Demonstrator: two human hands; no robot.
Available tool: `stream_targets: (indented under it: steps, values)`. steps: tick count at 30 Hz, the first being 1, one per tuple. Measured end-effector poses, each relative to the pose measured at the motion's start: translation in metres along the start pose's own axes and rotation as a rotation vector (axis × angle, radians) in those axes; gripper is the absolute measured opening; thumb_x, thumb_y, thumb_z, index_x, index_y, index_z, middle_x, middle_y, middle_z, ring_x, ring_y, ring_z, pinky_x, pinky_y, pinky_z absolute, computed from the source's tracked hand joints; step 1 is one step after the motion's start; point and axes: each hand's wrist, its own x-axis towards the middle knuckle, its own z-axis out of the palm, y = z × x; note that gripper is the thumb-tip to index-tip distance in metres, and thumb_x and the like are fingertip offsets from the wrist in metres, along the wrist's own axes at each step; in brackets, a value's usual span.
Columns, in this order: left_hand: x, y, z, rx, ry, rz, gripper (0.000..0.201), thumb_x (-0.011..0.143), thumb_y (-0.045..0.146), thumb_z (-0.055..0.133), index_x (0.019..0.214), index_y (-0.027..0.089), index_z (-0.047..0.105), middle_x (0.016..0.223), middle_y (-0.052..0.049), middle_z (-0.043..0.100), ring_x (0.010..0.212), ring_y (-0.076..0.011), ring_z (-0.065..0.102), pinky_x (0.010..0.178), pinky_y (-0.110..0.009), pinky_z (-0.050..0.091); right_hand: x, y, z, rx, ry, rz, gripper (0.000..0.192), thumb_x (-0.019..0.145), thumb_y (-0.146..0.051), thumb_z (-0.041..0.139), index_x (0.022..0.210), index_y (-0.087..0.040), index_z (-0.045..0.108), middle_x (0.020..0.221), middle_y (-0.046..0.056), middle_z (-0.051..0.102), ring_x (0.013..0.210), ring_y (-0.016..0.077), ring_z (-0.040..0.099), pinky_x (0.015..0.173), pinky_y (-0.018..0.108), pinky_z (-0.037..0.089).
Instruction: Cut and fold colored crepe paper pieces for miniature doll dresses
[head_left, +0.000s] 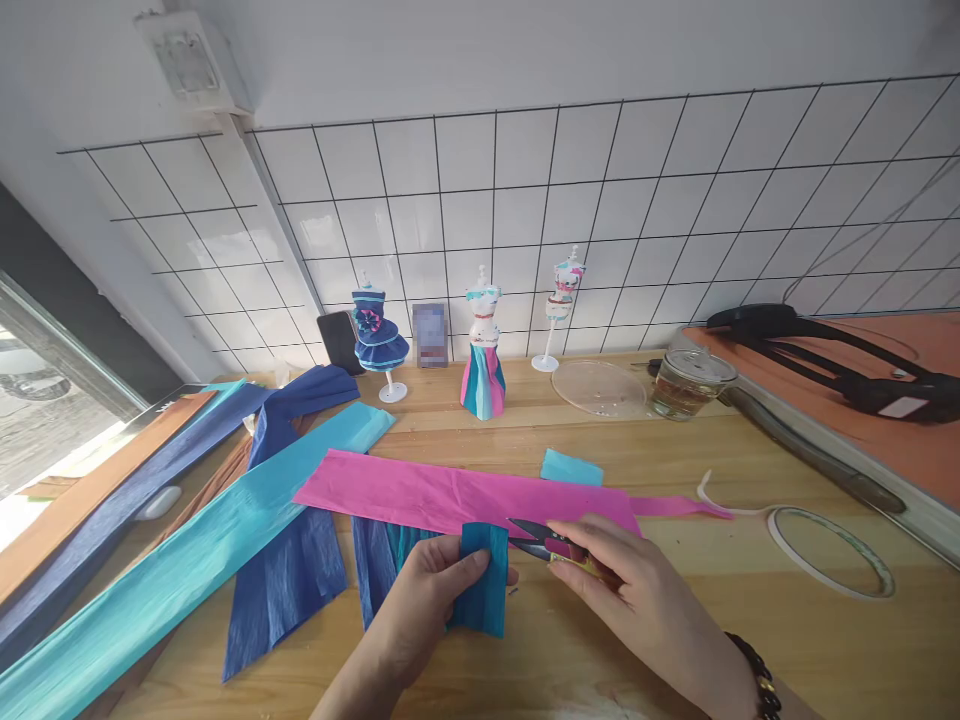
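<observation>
Between thumb and fingers, my left hand [439,580] pinches a folded piece of teal crepe paper [487,590]. My right hand [626,575] grips a pair of scissors [559,545], whose dark blades point left, close to the teal paper's right edge. Behind both hands a long pink crepe paper strip [450,490] lies across the table. A small light blue paper piece [571,467] sits just beyond that strip. Dark blue paper [367,560] is partly hidden behind my left hand.
Light blue [225,555] and orange [105,490] strips cover the left side. Three mini dress forms, including one in a blue dress [379,335], stand along the tiled wall. A tape roll [780,540], a glass of liquid [690,385] and a round clear lid [600,388] are at right.
</observation>
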Motion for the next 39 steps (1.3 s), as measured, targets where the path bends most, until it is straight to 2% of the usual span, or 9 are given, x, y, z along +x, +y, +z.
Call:
stream_targets:
  steps: [4,12,16,23,29,35,39]
  values:
    - [-0.001,0.001,0.001,0.016,0.004,0.003,0.032,0.072,0.041,0.066,0.080,0.010,0.069,0.076,-0.011,0.070,0.070,-0.0183,0.061,0.061,-0.024,0.047,0.000,0.000,0.000,0.009,-0.008,-0.004,0.023,0.085,-0.030,0.052,0.106,-0.026,0.058,0.089,0.002,0.067,0.068,0.0139,0.063,0.062,0.025,0.053]
    - [-0.001,-0.003,0.003,0.077,-0.049,0.004,0.038,0.073,0.042,0.064,0.090,0.009,0.070,0.076,-0.010,0.068,0.070,-0.0183,0.060,0.062,-0.025,0.045,-0.001,-0.003,0.004,0.050,-0.033,-0.003,0.025,0.085,-0.028,0.052,0.110,-0.025,0.055,0.093,0.002,0.065,0.083,0.0147,0.064,0.071,0.025,0.054]
    - [-0.002,-0.002,0.006,0.088,-0.059,-0.014,0.038,0.073,0.043,0.064,0.089,0.009,0.070,0.075,-0.010,0.068,0.074,-0.0202,0.061,0.063,-0.025,0.045,0.001,-0.005,0.006,0.070,-0.032,-0.029,0.025,0.086,-0.025,0.052,0.111,-0.024,0.055,0.093,0.003,0.066,0.085,0.0146,0.065,0.073,0.024,0.055]
    - [-0.004,0.003,0.012,0.098,-0.008,-0.032,0.039,0.068,0.044,0.068,0.085,0.010,0.071,0.073,-0.010,0.069,0.067,-0.0170,0.060,0.056,-0.022,0.044,-0.003,-0.002,0.010,-0.050,0.053,-0.118,0.027,0.087,-0.029,0.050,0.113,-0.023,0.054,0.090,0.004,0.066,0.081,0.0173,0.065,0.070,0.028,0.056]
    - [-0.001,-0.002,0.007,0.120,-0.047,-0.020,0.036,0.073,0.042,0.064,0.085,0.010,0.071,0.078,-0.010,0.070,0.064,-0.0140,0.058,0.056,-0.020,0.043,-0.005,-0.002,0.012,-0.189,0.053,-0.191,0.028,0.090,-0.029,0.044,0.115,-0.018,0.053,0.092,0.009,0.064,0.084,0.0195,0.064,0.068,0.030,0.055]
    - [-0.001,-0.001,0.010,0.095,-0.029,-0.029,0.036,0.069,0.043,0.067,0.081,0.010,0.071,0.073,-0.009,0.069,0.065,-0.0161,0.060,0.056,-0.021,0.044,-0.004,-0.006,0.010,-0.265,0.052,-0.223,0.032,0.092,-0.030,0.038,0.115,-0.014,0.055,0.083,0.009,0.064,0.068,0.0179,0.064,0.058,0.030,0.053]
    - [-0.003,0.002,0.013,0.082,-0.024,-0.020,0.037,0.068,0.042,0.069,0.085,0.009,0.070,0.074,-0.010,0.070,0.067,-0.0163,0.061,0.058,-0.021,0.045,-0.003,-0.007,0.010,-0.252,0.062,-0.220,0.032,0.092,-0.030,0.038,0.114,-0.014,0.056,0.082,0.008,0.064,0.067,0.0172,0.063,0.056,0.029,0.053]
